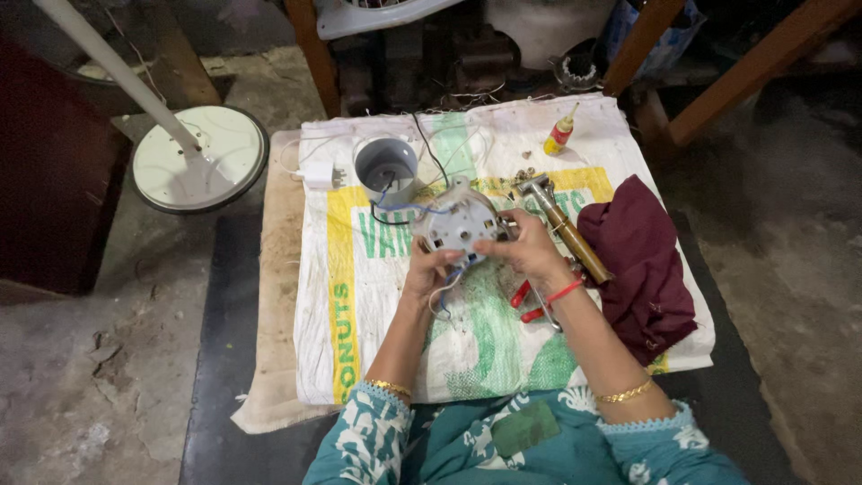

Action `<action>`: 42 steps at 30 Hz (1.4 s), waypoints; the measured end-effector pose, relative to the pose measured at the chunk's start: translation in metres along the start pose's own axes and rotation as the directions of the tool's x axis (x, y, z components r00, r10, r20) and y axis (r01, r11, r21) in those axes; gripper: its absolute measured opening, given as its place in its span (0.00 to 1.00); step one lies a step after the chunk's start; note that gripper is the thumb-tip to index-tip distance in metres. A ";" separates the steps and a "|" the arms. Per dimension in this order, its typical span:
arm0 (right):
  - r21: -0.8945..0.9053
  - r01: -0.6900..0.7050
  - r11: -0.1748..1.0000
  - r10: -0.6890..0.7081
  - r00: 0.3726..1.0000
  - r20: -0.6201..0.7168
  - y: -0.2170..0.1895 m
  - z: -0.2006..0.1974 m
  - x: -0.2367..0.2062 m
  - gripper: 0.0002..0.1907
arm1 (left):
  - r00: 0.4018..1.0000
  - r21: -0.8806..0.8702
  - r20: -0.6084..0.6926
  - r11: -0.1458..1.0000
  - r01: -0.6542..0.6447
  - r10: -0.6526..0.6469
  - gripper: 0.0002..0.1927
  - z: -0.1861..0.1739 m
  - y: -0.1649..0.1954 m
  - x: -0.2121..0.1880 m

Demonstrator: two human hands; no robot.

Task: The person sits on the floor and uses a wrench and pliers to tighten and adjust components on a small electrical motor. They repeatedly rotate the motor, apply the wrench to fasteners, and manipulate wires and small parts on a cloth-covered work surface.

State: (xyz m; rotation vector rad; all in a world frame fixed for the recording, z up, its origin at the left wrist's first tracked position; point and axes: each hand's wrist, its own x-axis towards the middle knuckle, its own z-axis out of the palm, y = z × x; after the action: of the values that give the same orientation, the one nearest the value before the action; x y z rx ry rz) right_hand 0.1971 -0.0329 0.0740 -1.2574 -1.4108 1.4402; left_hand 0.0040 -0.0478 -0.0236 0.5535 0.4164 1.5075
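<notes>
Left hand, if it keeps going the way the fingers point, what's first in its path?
The left hand points up and slightly right, already touching the round grey motor housing. Past that, probably the grey plastic cup, though depth is unclear.

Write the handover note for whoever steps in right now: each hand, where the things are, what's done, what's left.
Left hand: grip on the lower left edge of the round grey motor housing, held above the printed sack.
Right hand: grip on the housing's right edge.
Wires run from the housing toward the grey cylindrical cover, which stands open-end up behind it.
Hammer and red-handled pliers lie to the right, beside a maroon cloth; small yellow bottle at the far edge.
Done: housing is apart from the cover.
Left: cannot tell from this view.
</notes>
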 end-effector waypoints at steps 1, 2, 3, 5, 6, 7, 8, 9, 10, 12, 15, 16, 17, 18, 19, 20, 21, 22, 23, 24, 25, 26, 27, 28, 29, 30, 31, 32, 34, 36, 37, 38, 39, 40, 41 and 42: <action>-0.030 0.019 0.999 -0.018 1.000 0.003 -0.005 -0.002 0.001 0.39 | 1.000 -0.012 0.023 1.000 0.019 -0.019 0.40 0.003 0.003 0.001; -0.061 0.036 0.998 -0.036 0.999 0.006 -0.012 -0.005 0.000 0.39 | 0.998 -0.023 0.046 0.999 0.039 -0.038 0.42 0.007 0.005 0.001; -0.091 0.051 0.995 -0.050 0.999 0.010 -0.018 -0.006 -0.002 0.40 | 0.996 -0.035 0.067 0.998 0.060 -0.058 0.45 0.010 0.007 0.000; -0.372 0.172 0.912 -0.178 0.984 0.019 -0.037 -0.016 -0.004 0.39 | 0.989 -0.008 0.129 0.997 0.073 -0.072 0.49 0.017 0.008 -0.003; -0.502 0.223 0.836 -0.236 0.971 0.037 -0.048 -0.020 -0.006 0.38 | 0.984 0.004 0.159 0.997 0.081 -0.080 0.51 0.019 0.007 -0.004; -0.546 0.318 0.775 -0.325 0.942 0.087 -0.058 -0.021 -0.006 0.39 | 0.986 0.027 0.132 0.995 0.097 -0.100 0.50 0.021 0.005 -0.006; -0.582 0.409 0.703 -0.406 0.902 0.144 -0.067 -0.022 -0.006 0.39 | 0.988 0.050 0.103 0.992 0.113 -0.118 0.48 0.023 0.003 -0.009; -0.607 0.495 0.622 -0.478 0.854 0.207 -0.075 -0.021 -0.008 0.39 | 0.989 0.073 0.070 0.989 0.129 -0.134 0.47 0.023 0.001 -0.013; -0.655 0.387 0.649 -0.363 0.914 0.181 -0.081 -0.019 -0.010 0.39 | 0.991 0.093 0.020 0.987 0.134 -0.136 0.47 0.023 -0.001 -0.016; -0.735 0.165 0.658 -0.119 0.986 0.114 -0.089 -0.016 -0.013 0.39 | 0.987 0.132 -0.086 0.981 0.144 -0.134 0.48 0.021 -0.002 -0.027; -0.708 0.619 0.340 -0.501 0.756 0.422 -0.094 -0.014 -0.012 0.37 | 0.977 0.002 -0.034 0.978 0.211 -0.211 0.35 0.013 0.026 -0.053; -0.719 0.625 0.304 -0.461 0.757 0.463 -0.094 -0.016 -0.011 0.35 | 0.946 0.287 -0.033 0.904 0.318 -0.322 0.33 0.011 0.044 -0.065; -0.728 0.630 0.269 -0.419 0.757 0.500 -0.095 -0.018 -0.008 0.35 | 0.902 0.547 -0.064 0.741 0.390 -0.427 0.32 0.007 0.068 -0.081; -0.736 0.634 0.235 -0.376 0.758 0.533 -0.095 -0.019 -0.004 0.35 | 0.850 0.685 -0.017 0.613 0.394 -0.527 0.29 0.007 0.092 -0.096; -0.731 0.639 0.240 -0.349 0.759 0.549 -0.095 -0.020 0.000 0.35 | 0.780 0.802 0.013 0.473 0.365 -0.625 0.27 0.010 0.115 -0.109; -0.727 0.641 0.245 -0.320 0.761 0.564 -0.096 -0.021 0.004 0.36 | 0.723 0.875 -0.025 0.334 0.350 -0.691 0.28 0.015 0.139 -0.113; -0.722 0.644 0.252 -0.288 0.762 0.580 -0.097 -0.022 0.006 0.36 | 0.662 0.928 -0.076 0.190 0.320 -0.746 0.30 0.022 0.160 -0.113; -0.732 0.642 0.228 -0.274 0.764 0.584 -0.097 -0.024 0.007 0.36 | 0.764 0.962 -0.211 0.011 0.274 -0.610 0.32 0.030 0.177 -0.107; -0.740 0.642 0.200 -0.265 0.762 0.590 -0.099 -0.024 0.010 0.35 | 0.849 0.950 -0.308 -0.181 0.253 -0.430 0.34 0.038 0.192 -0.097; -0.744 0.645 0.172 -0.262 0.759 0.597 -0.101 -0.023 0.012 0.35 | 0.940 0.953 -0.268 -0.201 0.226 -0.211 0.38 0.048 0.200 -0.087; -0.737 0.650 0.185 -0.267 0.755 0.599 -0.102 -0.021 0.014 0.35 | 0.979 0.952 -0.205 -0.227 0.204 0.020 0.41 0.057 0.199 -0.076; -0.730 0.655 0.195 -0.273 0.751 0.601 -0.103 -0.019 0.015 0.35 | 0.994 0.996 0.072 -0.059 -0.067 0.081 0.48 0.067 0.187 -0.061; -0.725 0.657 0.204 -0.275 0.750 0.602 -0.104 -0.018 0.015 0.35 | 0.927 0.933 0.329 0.091 -0.349 0.179 0.55 0.078 0.169 -0.047; -0.721 0.659 0.216 -0.281 0.749 0.600 -0.105 -0.017 0.016 0.35 | 0.903 0.916 0.388 0.028 -0.399 0.187 0.61 0.088 0.147 -0.034; -0.717 0.659 0.227 -0.287 0.749 0.597 -0.106 -0.016 0.017 0.35 | 0.875 0.894 0.446 -0.036 -0.447 0.188 0.67 0.098 0.127 -0.020; -0.713 0.657 0.244 -0.291 0.751 0.593 -0.105 -0.015 0.016 0.34 | 0.902 0.918 0.397 -0.081 -0.388 0.172 0.69 0.106 0.112 -0.004; -0.708 0.664 0.240 -0.300 0.744 0.597 -0.105 -0.015 0.016 0.34 | 0.925 0.936 0.346 -0.126 -0.329 0.157 0.70 0.109 0.101 0.007; -0.705 0.671 0.231 -0.311 0.737 0.600 -0.103 -0.015 0.015 0.34 | 0.966 0.971 0.238 -0.061 -0.233 0.102 0.66 0.109 0.094 0.013; -0.701 0.663 0.262 -0.346 0.743 0.573 -0.100 -0.022 0.010 0.36 | 0.999 0.998 0.031 0.050 -0.029 -0.041 0.59 0.109 0.081 0.022; -0.672 0.652 0.351 -0.394 0.754 0.525 -0.095 -0.025 0.007 0.40 | 0.986 0.986 0.164 0.003 -0.164 0.039 0.57 0.106 0.076 0.025; -0.642 0.670 0.373 -0.448 0.736 0.507 -0.091 -0.030 0.003 0.38 | 0.972 0.975 0.224 -0.025 -0.222 0.077 0.56 0.103 0.074 0.023; -0.613 0.686 0.392 -0.497 0.719 0.487 -0.088 -0.038 -0.002 0.36 | 0.969 0.974 0.226 -0.029 -0.224 0.103 0.55 0.100 0.071 0.022; -0.586 0.703 0.404 -0.546 0.699 0.462 -0.088 -0.048 -0.004 0.36 | 0.963 0.972 0.234 -0.032 -0.232 0.131 0.55 0.099 0.069 0.024; -0.671 0.615 0.414 -0.475 0.775 0.418 -0.087 -0.058 -0.005 0.31 | 0.959 0.971 0.239 -0.035 -0.236 0.153 0.54 0.097 0.066 0.024; -0.745 0.518 0.421 -0.396 0.843 0.363 -0.085 -0.065 -0.006 0.27 | 0.976 0.985 0.170 -0.018 -0.169 0.133 0.54 0.095 0.063 0.023; -0.807 0.416 0.419 -0.319 0.900 0.298 -0.081 -0.067 -0.008 0.22 | 0.989 0.995 0.102 -0.008 -0.101 0.111 0.53 0.092 0.062 0.024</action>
State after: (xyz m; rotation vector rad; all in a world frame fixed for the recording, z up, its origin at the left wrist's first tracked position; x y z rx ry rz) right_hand 0.2542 -0.0142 0.1611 -1.2768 -2.4630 0.4091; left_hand 0.0076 -0.0332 0.0891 1.8012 1.5983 1.0694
